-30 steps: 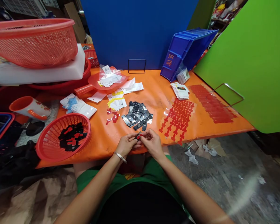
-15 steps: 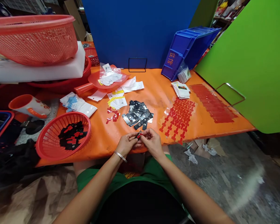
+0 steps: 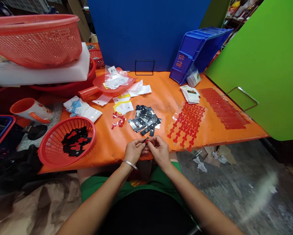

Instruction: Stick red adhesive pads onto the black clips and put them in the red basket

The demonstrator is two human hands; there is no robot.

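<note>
Both my hands meet at the table's front edge around a small black piece with red on it (image 3: 146, 140). My left hand (image 3: 134, 150), with a bracelet at its wrist, pinches it from the left. The fingers of my right hand (image 3: 159, 149) close on its right side. Just beyond them lies a pile of black and grey flat pieces (image 3: 146, 120). Loose red pieces (image 3: 119, 120) are left of the pile, and a sheet of red T-shaped stickers (image 3: 187, 124) is to its right. A red basket (image 3: 46, 156) at the left contains black pieces with red stickers.
A mug (image 3: 31, 110), a red scoop (image 3: 89, 92) with packets and white cards (image 3: 141, 89) occupy the left and back. A blue crate (image 3: 183, 62), a card stack (image 3: 190, 94) and another red sheet (image 3: 223, 109) are at the right. Blue and green boards stand behind.
My left hand and wrist have shifted slightly to the right. Both hands still hold the small piece, and the view has moved a little.
</note>
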